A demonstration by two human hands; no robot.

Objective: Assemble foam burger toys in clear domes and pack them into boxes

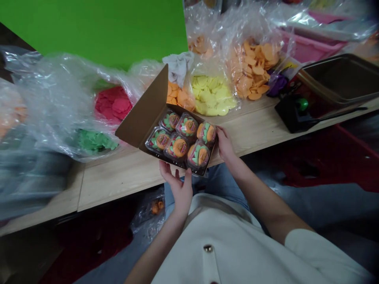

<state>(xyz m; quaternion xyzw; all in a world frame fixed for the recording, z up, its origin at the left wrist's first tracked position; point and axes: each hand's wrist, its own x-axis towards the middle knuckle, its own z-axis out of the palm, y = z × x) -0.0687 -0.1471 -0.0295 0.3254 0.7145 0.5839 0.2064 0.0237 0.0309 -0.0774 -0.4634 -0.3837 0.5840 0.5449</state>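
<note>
An open cardboard box point(149, 103) is tilted at the table's front edge, its brown lid raised on the left. Inside lie several clear plastic packs point(178, 146) in two rows, each holding a small burger-shaped piece in orange, green and pink with a printed label. My left hand point(179, 183) grips the box's near side from below, thumb at the front wall. Around the right end of the box, my right hand point(224, 144) is closed, with its fingers partly hidden behind the wall.
Behind the box, plastic bags hold red pieces point(113, 103), green pieces point(96, 140), yellow pieces point(211, 94) and orange pieces point(251, 69). A black tape dispenser point(296, 110) and a brown tray point(346, 79) stand at right. A green panel point(97, 31) rises behind.
</note>
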